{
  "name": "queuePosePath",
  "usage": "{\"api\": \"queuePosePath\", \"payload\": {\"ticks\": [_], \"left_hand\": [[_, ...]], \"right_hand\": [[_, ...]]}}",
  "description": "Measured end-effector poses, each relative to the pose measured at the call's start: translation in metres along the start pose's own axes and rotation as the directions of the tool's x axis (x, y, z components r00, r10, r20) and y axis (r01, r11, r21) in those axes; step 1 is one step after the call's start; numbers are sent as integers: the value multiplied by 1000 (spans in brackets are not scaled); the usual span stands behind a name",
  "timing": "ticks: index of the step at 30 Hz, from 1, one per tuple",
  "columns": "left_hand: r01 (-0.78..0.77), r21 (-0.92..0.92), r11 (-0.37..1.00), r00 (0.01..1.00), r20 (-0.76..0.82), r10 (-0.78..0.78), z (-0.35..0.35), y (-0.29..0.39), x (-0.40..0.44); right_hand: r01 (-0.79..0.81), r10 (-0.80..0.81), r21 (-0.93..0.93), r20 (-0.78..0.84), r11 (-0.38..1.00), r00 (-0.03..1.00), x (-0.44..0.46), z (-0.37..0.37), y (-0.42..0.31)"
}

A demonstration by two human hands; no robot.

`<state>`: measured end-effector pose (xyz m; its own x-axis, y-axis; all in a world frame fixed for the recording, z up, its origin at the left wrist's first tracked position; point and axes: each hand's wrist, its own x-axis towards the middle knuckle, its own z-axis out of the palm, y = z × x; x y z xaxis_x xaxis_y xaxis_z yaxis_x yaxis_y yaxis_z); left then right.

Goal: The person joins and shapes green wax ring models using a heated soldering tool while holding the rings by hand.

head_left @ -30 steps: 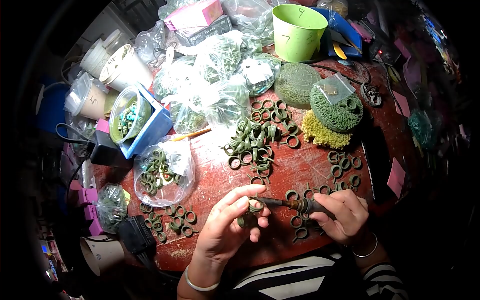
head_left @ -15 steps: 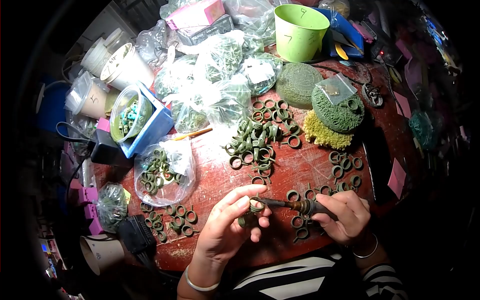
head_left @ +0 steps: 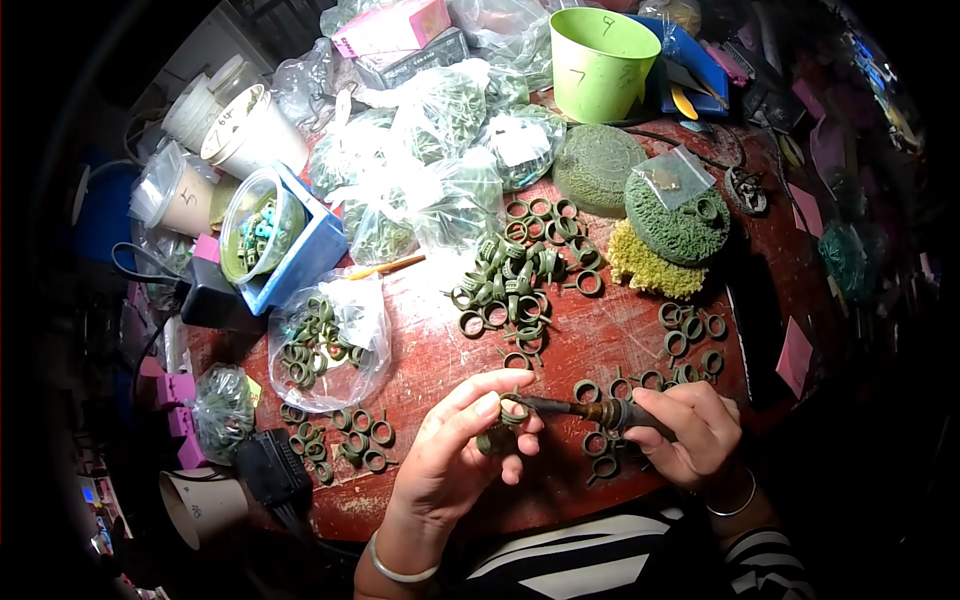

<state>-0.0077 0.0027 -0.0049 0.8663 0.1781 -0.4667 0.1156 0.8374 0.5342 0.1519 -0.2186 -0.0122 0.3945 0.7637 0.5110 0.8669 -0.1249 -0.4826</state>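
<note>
My left hand (head_left: pixel 450 445) is closed around green wax rings, gripped between thumb and fingers. One ring (head_left: pixel 514 411) stands up at the fingertips, and another (head_left: pixel 494 440) sits lower against the fingers. From the right, my right hand (head_left: pixel 688 430) grips the dark handle of a soldering iron (head_left: pixel 590 411). Its thin tip points left and meets the upper ring; whether it touches inside or on the edge I cannot tell. Loose green rings (head_left: pixel 602 467) lie beneath and beside the iron. Beyond my hands is a larger heap of rings (head_left: pixel 512 275).
An open plastic bag of rings (head_left: pixel 330 345) lies left, near more loose rings (head_left: pixel 362 440). Filled clear bags (head_left: pixel 430 170) stand at the back. At right are round green blocks (head_left: pixel 675 225), a yellow sponge-like piece (head_left: pixel 655 265) and a lime bucket (head_left: pixel 603 70).
</note>
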Motion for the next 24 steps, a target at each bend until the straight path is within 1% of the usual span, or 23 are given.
{"api": "queuePosePath", "payload": {"ticks": [1,2,4,10,19,24], "left_hand": [[14,-49,999,998,57,-11,-2,0,0],[15,-49,999,998,56,-12,1,0,0],[-6,44,999,997,-79,10,9,0,-1],[-15,44,999,998,-62,17,8,0,-1],[-13,54,998,998,-68,16,9,0,-1],[-11,45,999,998,-61,13,8,0,-1]], "right_hand": [[-1,1,-1,3,1000,1000,0,0,0],[-1,1,-1,3,1000,1000,0,0,0],[-7,7,-10,14,1000,1000,0,0,0],[6,-6,3,-8,1000,1000,0,0,0],[-13,13,-4,19,1000,1000,1,0,0],[-5,5,2,5,1000,1000,0,0,0]]}}
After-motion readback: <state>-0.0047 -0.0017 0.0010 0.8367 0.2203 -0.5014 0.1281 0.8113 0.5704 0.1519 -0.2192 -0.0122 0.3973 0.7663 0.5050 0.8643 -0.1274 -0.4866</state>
